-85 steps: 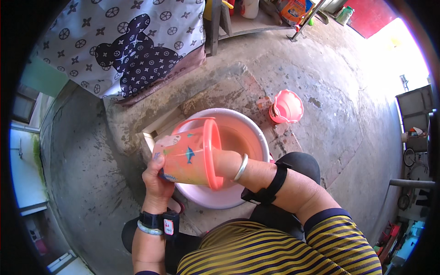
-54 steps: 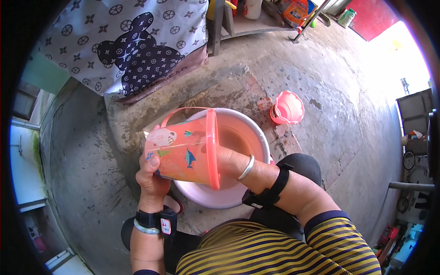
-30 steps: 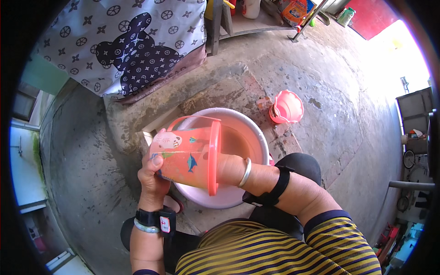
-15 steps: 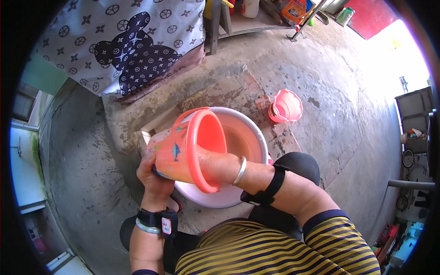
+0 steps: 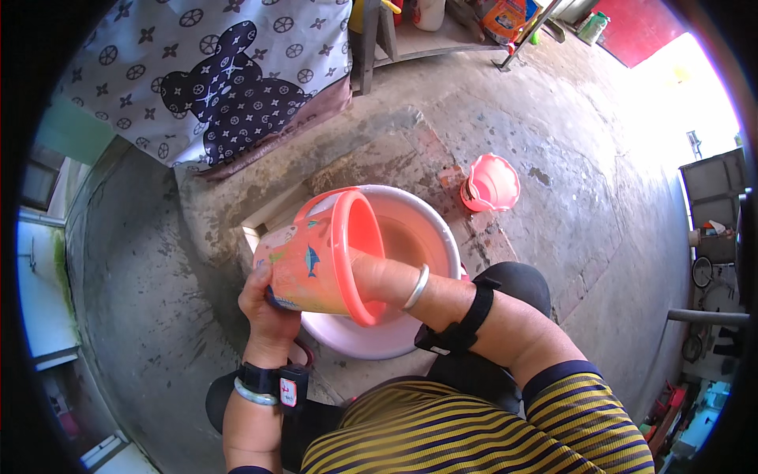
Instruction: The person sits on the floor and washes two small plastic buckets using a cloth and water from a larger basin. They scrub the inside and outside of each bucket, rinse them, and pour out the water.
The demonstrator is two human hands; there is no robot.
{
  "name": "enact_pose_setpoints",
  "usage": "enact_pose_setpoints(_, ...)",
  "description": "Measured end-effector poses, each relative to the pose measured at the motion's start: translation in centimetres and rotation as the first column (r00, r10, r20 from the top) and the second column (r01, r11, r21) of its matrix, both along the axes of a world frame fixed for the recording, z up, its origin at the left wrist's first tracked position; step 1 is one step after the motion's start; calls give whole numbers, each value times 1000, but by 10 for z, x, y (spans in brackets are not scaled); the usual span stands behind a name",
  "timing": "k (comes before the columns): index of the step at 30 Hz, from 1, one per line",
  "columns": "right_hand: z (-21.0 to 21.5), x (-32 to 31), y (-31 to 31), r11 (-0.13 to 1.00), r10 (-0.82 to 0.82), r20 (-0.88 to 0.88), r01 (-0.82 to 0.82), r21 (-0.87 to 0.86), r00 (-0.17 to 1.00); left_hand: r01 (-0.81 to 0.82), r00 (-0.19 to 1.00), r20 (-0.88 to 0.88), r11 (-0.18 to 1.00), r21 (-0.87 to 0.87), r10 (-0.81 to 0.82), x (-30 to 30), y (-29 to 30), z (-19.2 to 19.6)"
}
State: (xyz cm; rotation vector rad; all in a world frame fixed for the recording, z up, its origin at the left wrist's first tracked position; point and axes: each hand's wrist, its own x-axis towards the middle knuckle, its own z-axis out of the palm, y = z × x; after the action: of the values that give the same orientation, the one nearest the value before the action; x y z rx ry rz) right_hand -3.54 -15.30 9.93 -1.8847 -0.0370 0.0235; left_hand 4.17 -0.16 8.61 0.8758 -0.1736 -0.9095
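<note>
An orange-pink bucket point(image 5: 312, 257) with fish pictures lies tilted on its side above the basin, its mouth turned to the right. My left hand point(image 5: 267, 310) grips the bucket's base from the left. My right hand point(image 5: 369, 278) reaches in through the mouth; its fingers are hidden inside, so what they hold, if anything, does not show. The raised handle rests along the bucket's far side. Below stands a wide, pale pink basin point(image 5: 447, 245) holding cloudy, brownish water.
A smaller pink pail point(image 5: 496, 186) with a wavy rim stands on the concrete floor to the far right. A patterned cloth point(image 5: 166, 75) with a dark bear hangs at the upper left. Beyond it is a low wooden shelf point(image 5: 442, 49) with bottles and an orange packet.
The bucket has turned slightly in my left hand, so its fish picture has shifted to the right. My right hand stays inside the bucket, having moved a little.
</note>
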Motion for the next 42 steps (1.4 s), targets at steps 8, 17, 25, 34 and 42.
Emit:
enact_pose_setpoints(8,-2,-3,3,1000,14,8,-14,-3,1000,33,995,-96,999,-6,-34,-3,0,-10)
enact_pose_setpoints(17,-1,-4,1,999,21,20,-20,-24,1000,32,999,-39,999,10,-31,-7,-3,-3)
enact_pose_setpoints(25,-6,-1,1,999,23,20,-22,-47,1000,2,999,-51,1000,10,-1,1,-3,-6)
enact_pose_setpoints(34,-7,4,-2,998,30,14,-29,-48,999,-19,1000,4,1000,-5,19,-1,-3,4)
enact_pose_setpoints(42,-10,1,6,996,44,22,-42,-74,999,-15,995,-95,996,-88,7,9,-1,3)
